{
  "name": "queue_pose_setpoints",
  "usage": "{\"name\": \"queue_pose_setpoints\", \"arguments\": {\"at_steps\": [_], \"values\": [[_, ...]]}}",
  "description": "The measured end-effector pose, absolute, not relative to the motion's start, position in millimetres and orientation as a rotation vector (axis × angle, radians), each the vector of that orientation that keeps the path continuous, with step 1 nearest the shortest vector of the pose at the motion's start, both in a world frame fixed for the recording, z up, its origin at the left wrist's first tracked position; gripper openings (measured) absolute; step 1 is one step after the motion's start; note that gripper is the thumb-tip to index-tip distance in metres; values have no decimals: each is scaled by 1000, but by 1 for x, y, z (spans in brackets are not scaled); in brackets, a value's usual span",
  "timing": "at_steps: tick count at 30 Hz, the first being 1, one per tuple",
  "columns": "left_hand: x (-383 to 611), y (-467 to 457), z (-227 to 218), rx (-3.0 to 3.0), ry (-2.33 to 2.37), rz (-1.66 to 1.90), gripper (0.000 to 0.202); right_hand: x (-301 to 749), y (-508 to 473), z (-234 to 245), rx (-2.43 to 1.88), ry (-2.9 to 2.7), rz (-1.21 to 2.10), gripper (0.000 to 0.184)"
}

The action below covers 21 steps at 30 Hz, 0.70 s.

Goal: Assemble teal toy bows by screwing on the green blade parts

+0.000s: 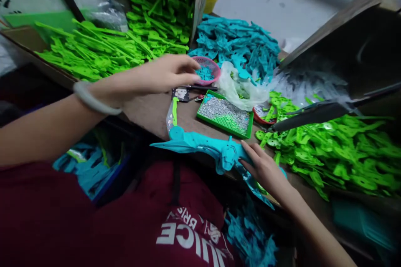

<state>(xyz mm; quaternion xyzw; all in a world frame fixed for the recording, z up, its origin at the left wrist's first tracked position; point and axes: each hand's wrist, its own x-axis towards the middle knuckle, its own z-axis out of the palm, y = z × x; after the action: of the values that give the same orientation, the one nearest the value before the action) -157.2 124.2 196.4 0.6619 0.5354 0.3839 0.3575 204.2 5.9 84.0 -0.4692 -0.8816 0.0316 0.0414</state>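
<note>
My right hand (pixel 265 164) grips the right end of a long teal plastic toy part (pixel 203 144) with a rounded bulge and a pointed left end. This part lies across the bench's front edge. At the left rim of a pink basket (pixel 214 66), my left hand (pixel 171 73) is slightly blurred, with thumb and fingers apart and nothing visible between them. Small teal pieces (pixel 205 73) lie in that basket. A bright green and clear strip (pixel 174 112) stands just behind the teal toy part. Between the hands is a green tray (pixel 225 124) of small silvery pieces.
Bright green parts are heaped at the left (pixel 100 50) and right (pixel 344 154). A teal pile (pixel 234 41) lies at the back. A clear plastic bag (pixel 241 91) sits behind the tray. A dark bar (pixel 307 117) juts in from the right. A bin of teal parts (pixel 90 167) stands below left.
</note>
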Motion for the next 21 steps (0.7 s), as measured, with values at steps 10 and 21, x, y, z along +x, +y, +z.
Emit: {"name": "queue_pose_setpoints", "arguments": {"at_steps": [10,21], "values": [[-201,0,36,905,1696,1518,27,222,18,56,-1483,-2678,463,54],[-156,-42,-1,501,1285,1266,26,218,20,54,-1484,-2783,386,57]]}}
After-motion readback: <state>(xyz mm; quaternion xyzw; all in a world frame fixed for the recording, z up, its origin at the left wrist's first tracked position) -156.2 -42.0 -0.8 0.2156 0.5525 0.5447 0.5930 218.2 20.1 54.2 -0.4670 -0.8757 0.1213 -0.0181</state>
